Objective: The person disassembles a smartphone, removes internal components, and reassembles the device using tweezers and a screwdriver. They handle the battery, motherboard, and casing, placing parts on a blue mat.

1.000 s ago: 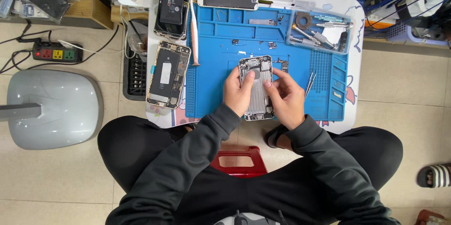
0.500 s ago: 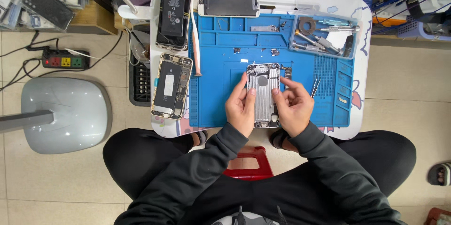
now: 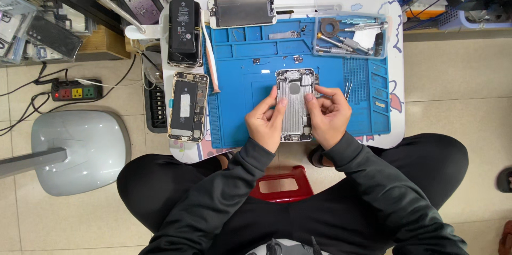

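since the earlier frame my right hand (image 3: 329,117) has slid its fingers over the silver phone housing (image 3: 295,104). both hands pinch its sides, left hand (image 3: 268,120) too, above the blue mat (image 3: 240,63).

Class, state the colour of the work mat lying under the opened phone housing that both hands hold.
Blue: the mat shows best in the head view.

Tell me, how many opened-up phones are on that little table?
3: one housing held in both hands, one opened phone left of the blue mat, one dark one above it. Others may be hidden.
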